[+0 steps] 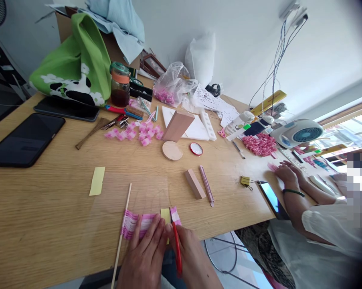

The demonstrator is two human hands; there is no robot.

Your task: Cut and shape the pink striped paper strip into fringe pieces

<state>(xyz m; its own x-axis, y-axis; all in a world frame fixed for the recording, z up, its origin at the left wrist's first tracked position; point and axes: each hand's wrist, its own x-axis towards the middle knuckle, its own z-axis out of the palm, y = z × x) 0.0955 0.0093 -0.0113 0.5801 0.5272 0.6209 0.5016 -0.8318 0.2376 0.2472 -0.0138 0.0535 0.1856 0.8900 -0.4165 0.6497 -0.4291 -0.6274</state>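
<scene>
Both of your hands sit over a pink-and-white strip (140,224) at the near edge of the table (48,208). Your left hand (146,255) lies with its fingers together and extended, pressing the strip flat rather than pinching it. Your right hand (193,257) has its fingers closed around a red tool (176,249). It may be scissors, but your fingers hide too much of it to tell.

A thin wooden stick (121,237) lies at the strip's left end, and a yellow slip (165,214) shows at its right part, under your fingers. A second yellow slip (97,180) lies to the strip's left and farther out.

Beyond the strip are a wooden block (195,184) and a pink stick (206,185). Farther out lie a scatter of pink tufts (137,134) and, to the right, a pink heap (259,145).

Going by how these lie, plenty of pink pieces look finished, while the strip under your hands remains a single length. Well to the strip's right, another person's hands (289,172) rest near small pink pieces (272,167).
</scene>
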